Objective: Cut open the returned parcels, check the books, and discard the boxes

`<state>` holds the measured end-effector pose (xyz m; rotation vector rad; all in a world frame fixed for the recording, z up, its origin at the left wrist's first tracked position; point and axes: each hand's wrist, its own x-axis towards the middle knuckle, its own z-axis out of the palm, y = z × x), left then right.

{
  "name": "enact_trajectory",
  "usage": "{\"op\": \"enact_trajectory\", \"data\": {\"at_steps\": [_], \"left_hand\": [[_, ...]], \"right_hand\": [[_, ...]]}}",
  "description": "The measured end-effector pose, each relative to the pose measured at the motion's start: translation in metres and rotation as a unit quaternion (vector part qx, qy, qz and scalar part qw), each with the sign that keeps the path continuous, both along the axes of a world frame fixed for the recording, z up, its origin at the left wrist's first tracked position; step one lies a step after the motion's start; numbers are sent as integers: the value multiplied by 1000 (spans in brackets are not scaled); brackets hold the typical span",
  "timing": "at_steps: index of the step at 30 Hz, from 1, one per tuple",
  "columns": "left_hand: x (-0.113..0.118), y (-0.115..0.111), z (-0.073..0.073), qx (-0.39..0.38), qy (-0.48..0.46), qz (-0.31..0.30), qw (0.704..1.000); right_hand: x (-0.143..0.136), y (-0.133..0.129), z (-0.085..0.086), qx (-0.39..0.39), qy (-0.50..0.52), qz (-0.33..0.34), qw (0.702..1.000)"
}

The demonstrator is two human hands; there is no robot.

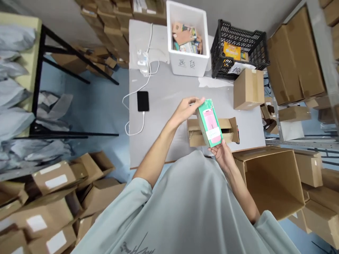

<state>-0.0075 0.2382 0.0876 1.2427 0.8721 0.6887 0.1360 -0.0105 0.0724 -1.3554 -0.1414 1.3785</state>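
Between my two hands I hold a green box (pixel 209 121) with a pink bottle-like picture and a white label on its front. My left hand (pixel 187 107) grips its upper end, thumb along the top edge. At the lower end, my right hand (pixel 221 152) has its fingers closed on the corner. The box is tilted and hangs above an open cardboard carton (pixel 194 134) on the table, hiding the carton's middle. What is inside the carton is hard to see.
On the grey table (pixel 164 134) stand a white foam bin (pixel 188 65) with small packages, a black crate (pixel 219 65) and a closed carton (pixel 247 91). A phone (pixel 143 101) lies left, on a white cable. A large open carton (pixel 270 183) is beside my right arm.
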Motion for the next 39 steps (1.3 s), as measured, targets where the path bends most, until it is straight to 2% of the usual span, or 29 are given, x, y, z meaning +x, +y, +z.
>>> {"op": "enact_trajectory", "data": {"at_steps": [3,7,11,14,18,22,27,30,34,39], "left_hand": [[16,5,0,2,-6,-38,999],[52,4,-5,-21,-31,-80,996],[86,3,-6,-17,-25,-108,994],[110,14,-2,29,18,-98,995],[154,40,5,82,51,-61,993],[216,67,10,92,54,-24,994],[285,104,2,100,44,-1,994],[310,130,-10,116,68,21,991],[333,155,-26,116,85,20,989],[362,176,-33,99,70,20,992]], "right_hand": [[0,-4,-2,3,4,-48,999],[11,-10,-2,13,1,-97,995],[39,-9,1,18,5,-117,993],[69,1,1,27,11,-114,993],[121,30,1,55,24,-90,994],[185,70,2,80,38,-88,992],[256,120,-10,101,35,-86,991],[287,145,-23,105,34,-86,990],[312,177,-36,108,45,-84,990],[333,216,-42,114,53,-80,989]]}}
